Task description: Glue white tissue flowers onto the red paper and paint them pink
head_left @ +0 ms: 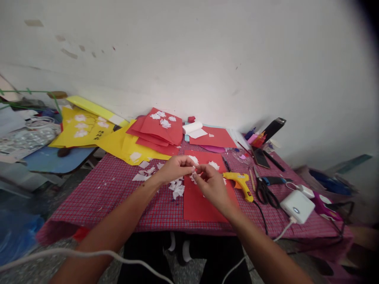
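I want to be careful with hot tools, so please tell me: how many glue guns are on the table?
1. The yellow glue gun lies between the right hand and the black scissors. I see no other, but papers could hide one.

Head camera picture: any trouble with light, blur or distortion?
Head view: soft light, wall brighter around the middle; dark curved shading at upper right; white piece between left hand and right hand too indistinct to make out; forearms look stretched, as if by a wide lens.
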Demonstrator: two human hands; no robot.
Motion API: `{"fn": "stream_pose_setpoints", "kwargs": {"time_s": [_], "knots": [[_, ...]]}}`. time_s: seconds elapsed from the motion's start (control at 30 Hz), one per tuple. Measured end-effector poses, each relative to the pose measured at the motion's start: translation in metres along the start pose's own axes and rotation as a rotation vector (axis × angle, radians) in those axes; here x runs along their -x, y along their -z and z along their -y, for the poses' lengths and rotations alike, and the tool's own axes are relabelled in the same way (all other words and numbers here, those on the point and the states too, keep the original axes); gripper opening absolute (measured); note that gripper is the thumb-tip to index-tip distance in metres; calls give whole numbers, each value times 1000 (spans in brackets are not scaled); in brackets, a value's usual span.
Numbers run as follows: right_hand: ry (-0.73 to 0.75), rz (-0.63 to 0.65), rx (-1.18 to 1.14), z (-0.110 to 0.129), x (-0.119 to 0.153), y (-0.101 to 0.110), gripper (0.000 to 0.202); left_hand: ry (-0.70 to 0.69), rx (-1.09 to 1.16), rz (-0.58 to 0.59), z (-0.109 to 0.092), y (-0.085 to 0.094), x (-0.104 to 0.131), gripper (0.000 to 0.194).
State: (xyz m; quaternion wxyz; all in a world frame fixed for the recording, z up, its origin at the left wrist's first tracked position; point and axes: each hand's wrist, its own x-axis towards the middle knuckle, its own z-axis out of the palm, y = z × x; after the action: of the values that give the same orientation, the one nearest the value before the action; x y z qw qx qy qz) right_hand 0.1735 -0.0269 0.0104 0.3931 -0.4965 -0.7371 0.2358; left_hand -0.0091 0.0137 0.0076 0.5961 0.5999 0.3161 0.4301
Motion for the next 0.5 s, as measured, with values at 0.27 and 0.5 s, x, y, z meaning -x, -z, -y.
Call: {"fn": "stream_pose_setpoints", "kwargs": {"time_s": [0.27,0.5], "knots": [[216,-108,287,-7,5,-10,13,128,162,-64,-5,-6,1,29],[330,-141,366,-8,2,-8,7,192,190,-66,1,-3,1,34]]}}
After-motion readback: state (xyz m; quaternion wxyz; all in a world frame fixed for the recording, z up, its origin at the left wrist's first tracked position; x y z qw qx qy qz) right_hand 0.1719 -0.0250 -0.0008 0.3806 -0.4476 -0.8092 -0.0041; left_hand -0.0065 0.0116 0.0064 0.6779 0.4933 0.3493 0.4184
